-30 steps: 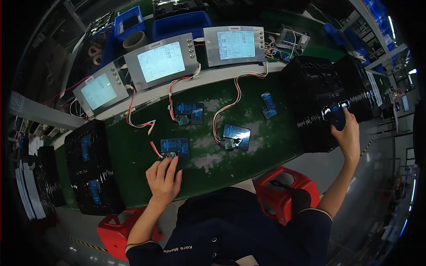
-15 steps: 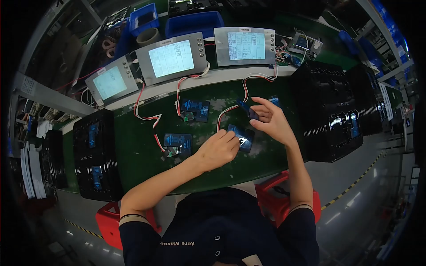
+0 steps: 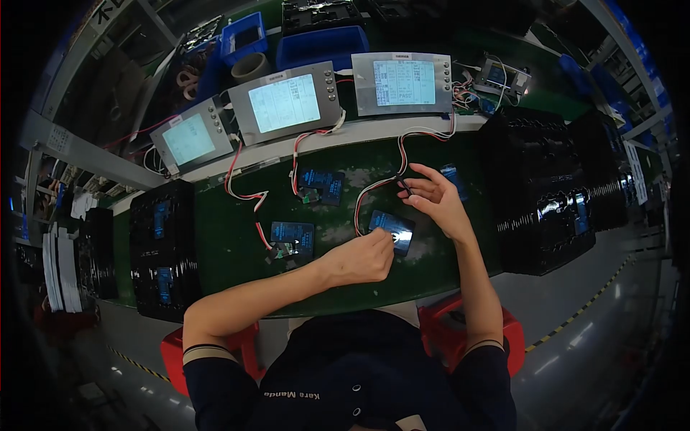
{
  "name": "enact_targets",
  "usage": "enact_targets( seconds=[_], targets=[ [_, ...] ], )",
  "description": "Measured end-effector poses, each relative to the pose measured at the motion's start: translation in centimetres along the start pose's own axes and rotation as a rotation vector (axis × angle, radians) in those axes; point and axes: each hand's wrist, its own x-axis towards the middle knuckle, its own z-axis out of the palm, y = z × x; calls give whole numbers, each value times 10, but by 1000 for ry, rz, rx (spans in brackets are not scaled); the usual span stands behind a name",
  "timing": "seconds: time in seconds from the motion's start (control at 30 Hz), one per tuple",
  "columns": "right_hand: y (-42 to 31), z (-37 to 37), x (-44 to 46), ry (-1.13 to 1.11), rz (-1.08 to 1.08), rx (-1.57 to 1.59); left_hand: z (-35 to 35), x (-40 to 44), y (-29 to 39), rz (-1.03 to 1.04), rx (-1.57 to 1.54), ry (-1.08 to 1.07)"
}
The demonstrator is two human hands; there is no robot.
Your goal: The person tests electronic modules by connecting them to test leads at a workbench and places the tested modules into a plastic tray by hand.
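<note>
A battery pack with a blue label [image 3: 399,228] lies on the green bench mat. My left hand [image 3: 365,256] is closed at its lower left end, and the fingertips hide what they pinch. Red, white and black wires [image 3: 359,205] run down under that hand. Just above and to the right, my right hand [image 3: 437,201] pinches a thin dark flat piece [image 3: 405,186], seen on edge, between thumb and fingers. Behind the right hand another blue pack [image 3: 453,179] lies partly covered. Two wired packs rest to the left: one pack [image 3: 322,185] farther back, another pack [image 3: 293,237] nearer.
Three testers with lit screens stand at the back: left tester [image 3: 190,135], middle tester [image 3: 285,102], right tester [image 3: 402,82]. Black trays are stacked at left [image 3: 164,244] and right [image 3: 535,194]. Red stools [image 3: 471,327] stand below the bench edge.
The view has shifted slightly. The piece in my right hand has turned from showing a dark blue side to nearly edge-on. My left hand stays at the pack.
</note>
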Motion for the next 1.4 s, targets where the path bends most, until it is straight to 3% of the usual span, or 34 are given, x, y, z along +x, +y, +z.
enact_targets(
  seconds=[0.1,0.17,0.2,0.3,0.4,0.43,0.5,0.57,0.67,0.77,0.8,0.83,0.9,0.93,0.97,1.07,1.2,1.33,1.4],
  targets=[
    [1,-1,-1,8,2,7,-1,1,-4,-18,-2,-18],
    [2,-1,-1,13,4,23,-1,11,-11,-278,-137,72],
    [2,-2,-1,16,3,36,-6,18,-16,-403,-340,-30],
    [1,-3,-2,13,4,58,7,30,-34,-463,-431,-170],
    [1,-6,-4,41,1,72,11,37,-42,-398,-503,-131],
    [2,-7,-4,38,-5,91,26,32,-39,-355,-431,78],
    [1,-6,-3,22,-38,116,20,26,-53,-388,-943,-118],
    [-2,-6,-4,12,-44,123,-1,9,-63,-478,-1072,-90],
    [-3,-8,-5,14,-53,98,-32,-44,-67,-741,-1373,397],
    [0,-10,-4,-16,-64,91,-77,-141,-74,-1244,-1401,503],
    [0,-10,-4,-9,-76,88,-91,-180,-81,-1462,-1232,484],
    [0,-11,-4,-11,-80,65,-103,-209,-85,-1599,-1171,733],
    [0,-12,-2,-21,-78,77,-127,-288,-102,-1886,-784,698],
    [1,-13,-2,-21,-77,85,-133,-325,-106,-1927,-659,733],
    [2,-14,-1,-24,-79,72,-123,-379,-112,-1935,-549,772],
    [4,-13,2,-21,-84,57,-113,-462,-121,-2019,-435,596],
    [3,-7,0,0,-87,7,-95,-467,-128,-2094,-613,573],
    [-3,-3,-3,19,-78,2,-99,-451,-126,-2166,-515,433],
    [-6,2,-5,25,-75,10,-103,-443,-125,-1875,94,488]
  ],
)
